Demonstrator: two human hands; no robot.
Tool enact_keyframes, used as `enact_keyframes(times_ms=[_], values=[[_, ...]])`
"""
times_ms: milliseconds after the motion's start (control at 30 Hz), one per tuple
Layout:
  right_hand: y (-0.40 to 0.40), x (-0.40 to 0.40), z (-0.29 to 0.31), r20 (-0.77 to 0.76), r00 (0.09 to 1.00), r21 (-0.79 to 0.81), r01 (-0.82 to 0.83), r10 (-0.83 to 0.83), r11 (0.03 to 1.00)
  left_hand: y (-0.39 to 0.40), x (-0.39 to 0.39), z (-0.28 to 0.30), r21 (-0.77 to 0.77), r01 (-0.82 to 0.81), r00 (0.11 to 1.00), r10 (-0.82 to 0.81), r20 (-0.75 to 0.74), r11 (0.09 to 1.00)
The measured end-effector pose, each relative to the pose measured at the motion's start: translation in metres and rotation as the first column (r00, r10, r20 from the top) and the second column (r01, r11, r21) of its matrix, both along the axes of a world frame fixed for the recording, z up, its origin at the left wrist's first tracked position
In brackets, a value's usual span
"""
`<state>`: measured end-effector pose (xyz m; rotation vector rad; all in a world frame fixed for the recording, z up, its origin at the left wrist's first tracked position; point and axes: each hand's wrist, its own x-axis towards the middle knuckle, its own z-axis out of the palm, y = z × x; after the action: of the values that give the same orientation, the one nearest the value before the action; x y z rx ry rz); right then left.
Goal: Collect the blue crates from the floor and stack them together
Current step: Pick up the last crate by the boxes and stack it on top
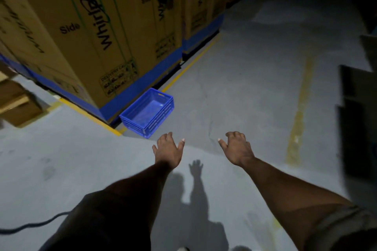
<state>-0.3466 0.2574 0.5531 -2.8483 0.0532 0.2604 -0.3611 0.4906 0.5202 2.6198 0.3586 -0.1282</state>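
Observation:
One empty blue crate point(148, 113) sits upright on the grey concrete floor, tucked against the corner of a stack of tall cardboard boxes. Both my arms reach forward over the floor. My left hand point(168, 150) hovers just short of the crate's near corner, palm down, fingers spread, holding nothing. My right hand point(236, 147) is level with it, further right and well clear of the crate, also spread and empty. No other blue crate shows in this view.
Tall brown cardboard boxes point(85, 26) on blue bases line the left side, bordered by yellow floor lines point(189, 65). Smaller cartons point(16, 104) lie at far left. Dark stacked objects point(357, 118) stand at right. A black cable point(30, 225) runs across the floor at bottom left.

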Motion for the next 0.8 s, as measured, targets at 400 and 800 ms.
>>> enact_keyframes(times_ms=[400,800], values=[[0.057,0.255,-0.035,-0.032,0.967,0.062,-0.251,0.254,0.966,0.053,0.178,-0.037,-0.012,-0.337,0.938,0.335,-0.095,0.941],[0.088,0.492,-0.048,-0.147,0.881,0.024,-0.451,0.449,0.892,0.076,0.335,-0.045,-0.035,-0.650,0.751,0.634,-0.183,0.759]])
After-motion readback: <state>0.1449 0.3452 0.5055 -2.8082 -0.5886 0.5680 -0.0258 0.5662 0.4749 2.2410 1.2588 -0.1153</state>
